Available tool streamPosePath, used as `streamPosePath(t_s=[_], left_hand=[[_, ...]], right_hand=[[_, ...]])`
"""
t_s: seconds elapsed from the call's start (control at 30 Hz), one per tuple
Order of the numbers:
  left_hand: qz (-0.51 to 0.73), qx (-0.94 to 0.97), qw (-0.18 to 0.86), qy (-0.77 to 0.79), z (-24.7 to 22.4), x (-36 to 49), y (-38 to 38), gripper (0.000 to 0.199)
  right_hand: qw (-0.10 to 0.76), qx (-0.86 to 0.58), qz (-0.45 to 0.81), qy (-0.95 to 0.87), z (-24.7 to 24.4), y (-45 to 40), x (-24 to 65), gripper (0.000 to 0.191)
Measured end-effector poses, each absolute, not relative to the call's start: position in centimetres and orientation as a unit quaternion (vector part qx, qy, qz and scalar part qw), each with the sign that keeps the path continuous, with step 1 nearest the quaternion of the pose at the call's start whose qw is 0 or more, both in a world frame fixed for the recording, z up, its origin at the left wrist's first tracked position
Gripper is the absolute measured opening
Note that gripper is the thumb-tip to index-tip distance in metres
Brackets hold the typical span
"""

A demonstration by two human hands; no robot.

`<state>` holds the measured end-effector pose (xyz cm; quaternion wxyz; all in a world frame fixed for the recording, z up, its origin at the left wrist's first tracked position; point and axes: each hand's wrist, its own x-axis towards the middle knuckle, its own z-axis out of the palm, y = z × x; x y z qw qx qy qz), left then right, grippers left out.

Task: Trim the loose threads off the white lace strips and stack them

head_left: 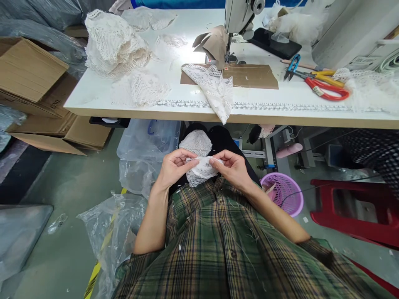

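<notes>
Over my lap, below the table edge, I hold a white lace piece [203, 169] between both hands. My left hand [178, 165] pinches its left side between thumb and fingers. On the right side, my right hand [231, 166] has the same kind of pinch. Part of the lace hangs under my fingers, and a rounded part [197, 142] rests on my dark trousers just beyond them. Another folded lace piece [215, 87] lies on the table, its tip hanging over the front edge.
A sewing machine [241, 18] stands on the white table [102, 93], with a lace heap [115, 43] at left. Red-handled scissors [326, 89] and blue snips [293, 66] lie at right. Below are a purple basket [296, 201], red stool [324, 199] and plastic bin [146, 139].
</notes>
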<state>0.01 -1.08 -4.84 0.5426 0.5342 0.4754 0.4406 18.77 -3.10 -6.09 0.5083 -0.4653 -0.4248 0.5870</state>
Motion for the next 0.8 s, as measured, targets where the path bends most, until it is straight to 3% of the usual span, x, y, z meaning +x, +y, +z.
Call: streamPosePath(t_s=[0.43,0.8], left_hand=[[0.457,0.523,0.535,0.481,-5.1,0.7,-1.7,0.037],[0.457,0.567,0.466,0.503,-6.4,0.2,-1.5,0.052]], right_hand=[[0.523,-0.477,0.538,-0.458,-7.4,-3.5,19.4,0.038],[0.501,-0.465,0.542,-0.489,-8.6,-3.6,20.1,0.030]])
